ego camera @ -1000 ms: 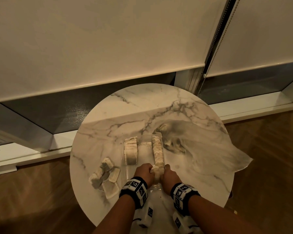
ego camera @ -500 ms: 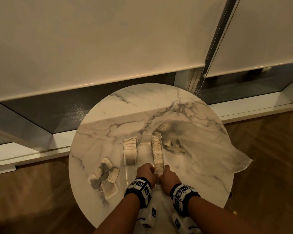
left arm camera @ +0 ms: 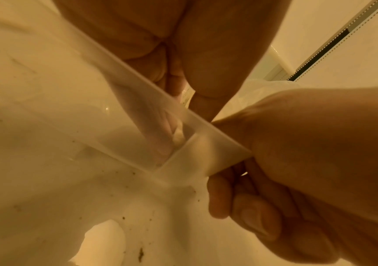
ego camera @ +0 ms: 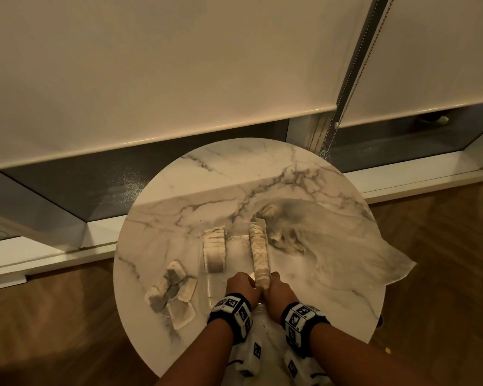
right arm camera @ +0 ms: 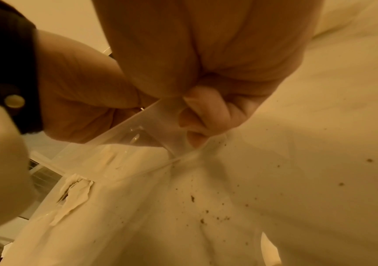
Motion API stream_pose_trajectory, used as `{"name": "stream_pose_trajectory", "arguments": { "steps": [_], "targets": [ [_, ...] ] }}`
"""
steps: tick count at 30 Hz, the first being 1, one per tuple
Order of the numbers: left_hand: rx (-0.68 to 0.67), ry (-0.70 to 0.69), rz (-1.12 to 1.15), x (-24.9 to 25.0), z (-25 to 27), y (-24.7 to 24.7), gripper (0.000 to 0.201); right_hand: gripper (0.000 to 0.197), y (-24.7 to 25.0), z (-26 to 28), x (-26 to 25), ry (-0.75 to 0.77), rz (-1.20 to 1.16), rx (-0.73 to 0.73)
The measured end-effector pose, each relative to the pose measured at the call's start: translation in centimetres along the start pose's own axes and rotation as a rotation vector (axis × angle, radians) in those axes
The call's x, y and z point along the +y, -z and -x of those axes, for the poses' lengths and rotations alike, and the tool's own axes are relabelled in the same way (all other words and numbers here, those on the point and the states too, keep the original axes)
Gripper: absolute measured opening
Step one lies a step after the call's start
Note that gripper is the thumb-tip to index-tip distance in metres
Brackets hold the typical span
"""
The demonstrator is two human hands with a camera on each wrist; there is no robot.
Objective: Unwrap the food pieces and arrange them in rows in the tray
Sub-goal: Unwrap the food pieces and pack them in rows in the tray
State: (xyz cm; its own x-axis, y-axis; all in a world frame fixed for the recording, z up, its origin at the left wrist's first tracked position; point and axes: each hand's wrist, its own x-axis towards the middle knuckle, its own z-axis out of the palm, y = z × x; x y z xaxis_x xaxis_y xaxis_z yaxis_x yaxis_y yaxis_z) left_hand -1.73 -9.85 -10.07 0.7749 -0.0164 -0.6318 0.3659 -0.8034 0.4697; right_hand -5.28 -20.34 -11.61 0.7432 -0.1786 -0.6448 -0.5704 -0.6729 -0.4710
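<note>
A clear plastic tray (ego camera: 236, 254) on the round marble table (ego camera: 234, 174) holds two rows of pale flat food pieces: a short left row (ego camera: 214, 250) and a longer right row (ego camera: 259, 254). Both hands flank the near end of the right row. My left hand (ego camera: 241, 285) reaches inside the tray, and its curled fingers pinch the nearest piece (left arm camera: 179, 136), seen through the clear wall (left arm camera: 138, 72). My right hand (ego camera: 279, 288) curls its fingers (right arm camera: 206, 115) against the outside of the tray's near right corner (right arm camera: 160, 117), thumb beside the row.
Several loose wrapped pieces (ego camera: 173, 293) lie in a heap on the table left of the tray. A crumpled clear plastic bag (ego camera: 332, 246) spreads over the right side and overhangs the edge. Dark crumbs (right arm camera: 201, 214) dot the tabletop. Window blinds hang behind.
The piece held slightly raised between both hands has come down onto the near end of the right row. Both hands stay close together there.
</note>
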Motion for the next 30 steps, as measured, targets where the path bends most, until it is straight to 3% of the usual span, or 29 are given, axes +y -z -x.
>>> {"name": "stream_pose_trajectory", "arguments": {
  "steps": [9,13,26,30],
  "targets": [
    [0.007,0.030,0.035,0.4,0.5,0.4,0.008,0.031,-0.1,0.0,-0.1,-0.019,-0.017,0.006],
    [-0.043,0.058,0.015,0.4,0.7,0.5,0.019,0.031,0.0,0.0,-0.1,-0.009,-0.019,0.004],
    [-0.009,-0.037,0.005,0.2,0.4,0.4,0.030,0.029,0.0,-0.1,-0.2,-0.009,0.031,0.006],
    [-0.005,-0.044,0.030,-0.4,0.5,0.6,0.023,0.032,0.0,0.0,-0.2,-0.005,0.023,0.013]
  ]
}}
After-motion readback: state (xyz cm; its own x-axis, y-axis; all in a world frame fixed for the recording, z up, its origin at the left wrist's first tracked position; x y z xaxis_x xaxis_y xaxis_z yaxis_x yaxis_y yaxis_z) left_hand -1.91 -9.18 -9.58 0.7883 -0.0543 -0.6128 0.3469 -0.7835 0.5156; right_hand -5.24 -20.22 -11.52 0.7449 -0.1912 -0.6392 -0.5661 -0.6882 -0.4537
